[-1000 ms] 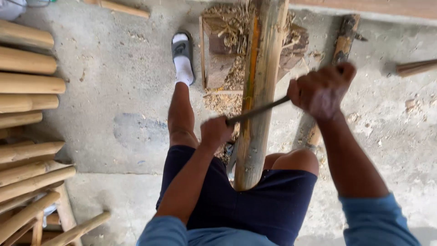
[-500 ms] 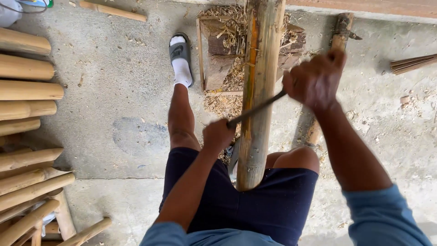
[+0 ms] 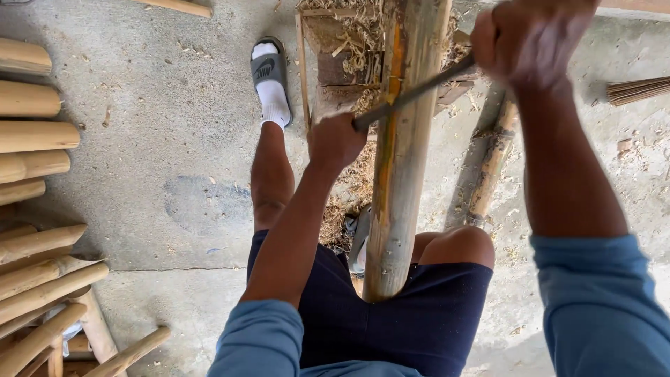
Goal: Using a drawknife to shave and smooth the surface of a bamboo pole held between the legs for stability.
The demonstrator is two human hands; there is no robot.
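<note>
the left hand is curled in a fist round one end of a dark metal blade, and the right hand is closed tight round the other end, up near the top edge of the view. the blade lies slantwise across a thick bamboo pole, touching its face where a yellow-orange strip is already bared. the pole runs from the lap, between the thighs in dark shorts, away to a wooden block littered with pale shavings on the concrete floor.

the risk i see starts at the grip: the blade sits tilted, right end higher than left, so uneven force could make it dig into the pole or skid off its round side. if it slips toward the lap, the bare knee and the left leg lie close to the pole. the pole seems held only by the thighs and the block, though the far end is partly hidden, so it might roll. the foot in a white sock and grey sandal rests beside the block, near loose shavings that could slide underfoot. stacked bamboo poles lie along the floor's left edge, well apart.
</note>
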